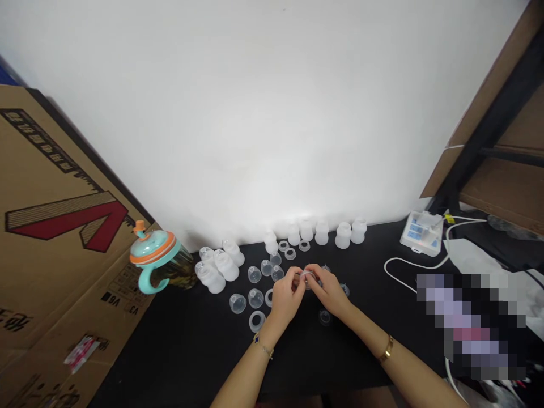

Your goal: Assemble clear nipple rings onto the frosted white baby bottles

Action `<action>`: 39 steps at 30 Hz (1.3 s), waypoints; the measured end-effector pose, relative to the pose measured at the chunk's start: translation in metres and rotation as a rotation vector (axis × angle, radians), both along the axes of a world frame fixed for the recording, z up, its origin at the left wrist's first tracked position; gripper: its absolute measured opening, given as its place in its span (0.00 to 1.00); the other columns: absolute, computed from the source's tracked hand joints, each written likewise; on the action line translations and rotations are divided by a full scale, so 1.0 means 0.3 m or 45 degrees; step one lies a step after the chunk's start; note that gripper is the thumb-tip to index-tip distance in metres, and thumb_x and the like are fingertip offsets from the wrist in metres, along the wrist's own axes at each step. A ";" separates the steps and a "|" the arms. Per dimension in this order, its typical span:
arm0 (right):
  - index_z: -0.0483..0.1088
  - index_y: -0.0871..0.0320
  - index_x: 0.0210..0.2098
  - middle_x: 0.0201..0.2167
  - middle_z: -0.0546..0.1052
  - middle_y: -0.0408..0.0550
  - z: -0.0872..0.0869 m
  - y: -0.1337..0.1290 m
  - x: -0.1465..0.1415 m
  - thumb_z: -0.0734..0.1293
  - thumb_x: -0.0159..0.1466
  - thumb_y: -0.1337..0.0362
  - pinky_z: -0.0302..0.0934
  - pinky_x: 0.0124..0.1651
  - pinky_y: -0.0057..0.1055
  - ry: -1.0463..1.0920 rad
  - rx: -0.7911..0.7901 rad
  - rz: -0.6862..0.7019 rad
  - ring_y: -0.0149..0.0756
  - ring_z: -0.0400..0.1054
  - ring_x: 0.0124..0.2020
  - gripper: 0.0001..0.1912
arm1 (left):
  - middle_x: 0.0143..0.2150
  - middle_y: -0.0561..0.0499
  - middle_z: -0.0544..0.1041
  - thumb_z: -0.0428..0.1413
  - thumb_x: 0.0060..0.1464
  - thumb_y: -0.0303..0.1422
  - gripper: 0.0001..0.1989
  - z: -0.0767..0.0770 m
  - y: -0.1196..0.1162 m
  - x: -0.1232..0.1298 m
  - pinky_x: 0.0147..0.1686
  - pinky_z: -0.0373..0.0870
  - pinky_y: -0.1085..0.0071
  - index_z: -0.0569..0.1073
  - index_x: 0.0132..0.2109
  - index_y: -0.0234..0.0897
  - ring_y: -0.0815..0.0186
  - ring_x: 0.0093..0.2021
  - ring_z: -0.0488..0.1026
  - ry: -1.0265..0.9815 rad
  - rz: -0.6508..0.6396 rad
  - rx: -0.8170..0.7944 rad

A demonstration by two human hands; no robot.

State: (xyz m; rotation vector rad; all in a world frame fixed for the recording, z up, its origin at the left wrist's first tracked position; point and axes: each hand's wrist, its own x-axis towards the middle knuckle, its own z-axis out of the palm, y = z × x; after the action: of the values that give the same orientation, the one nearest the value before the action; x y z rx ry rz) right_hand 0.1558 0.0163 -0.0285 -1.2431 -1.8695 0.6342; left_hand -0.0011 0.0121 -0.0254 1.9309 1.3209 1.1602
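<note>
Fingers of my left hand (285,299) and my right hand (332,293) close together on a translucent bottle ring (306,274); the fingers hide much of it. Beside my left hand lie loose rings, such as a white collar ring (257,321), and clear dome caps, one of them a cap (237,304). Near my right hand, small clear pieces that look like bottle nipples rest on the black table, among them a round one (325,317). Behind my hands, several white baby bottles stand along the wall, including a bottle (322,233) with an open neck.
Capped white bottles (225,265) stand in a group at left. Beyond them is a turquoise-lidded jug (159,258) against a large cardboard box (63,238). At right are a clear compartment case (421,233), a white cable (399,260) and crumpled white plastic (471,255).
</note>
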 end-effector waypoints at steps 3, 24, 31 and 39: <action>0.69 0.54 0.42 0.28 0.74 0.42 0.000 0.001 -0.002 0.58 0.70 0.58 0.58 0.34 0.29 0.000 -0.002 0.000 0.36 0.67 0.30 0.11 | 0.27 0.56 0.75 0.50 0.64 0.36 0.08 -0.001 0.000 0.001 0.30 0.65 0.75 0.71 0.40 0.40 0.69 0.27 0.72 0.005 -0.002 0.005; 0.72 0.54 0.37 0.27 0.75 0.42 -0.014 0.019 -0.001 0.60 0.68 0.60 0.60 0.33 0.29 -0.029 0.008 0.010 0.35 0.68 0.28 0.10 | 0.22 0.57 0.72 0.52 0.60 0.35 0.08 -0.021 0.011 0.012 0.25 0.60 0.76 0.70 0.33 0.39 0.71 0.22 0.68 0.008 0.044 0.009; 0.69 0.55 0.48 0.26 0.74 0.41 -0.005 0.015 -0.004 0.61 0.68 0.57 0.58 0.26 0.27 0.171 -0.038 0.016 0.35 0.69 0.27 0.13 | 0.19 0.59 0.67 0.50 0.62 0.39 0.10 -0.018 0.017 0.009 0.23 0.61 0.76 0.69 0.43 0.38 0.69 0.20 0.65 -0.240 0.064 -0.157; 0.70 0.55 0.47 0.31 0.78 0.45 0.004 0.011 -0.001 0.60 0.68 0.58 0.60 0.26 0.27 0.163 -0.005 -0.001 0.37 0.72 0.30 0.13 | 0.22 0.56 0.70 0.49 0.63 0.45 0.17 -0.016 0.016 0.006 0.24 0.63 0.74 0.73 0.45 0.37 0.67 0.23 0.69 -0.273 -0.018 -0.198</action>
State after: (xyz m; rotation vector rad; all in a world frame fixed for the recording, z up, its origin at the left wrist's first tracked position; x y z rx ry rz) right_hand 0.1555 0.0196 -0.0272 -1.1774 -1.7630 0.7010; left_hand 0.0007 0.0170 -0.0303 1.6536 1.2418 1.1848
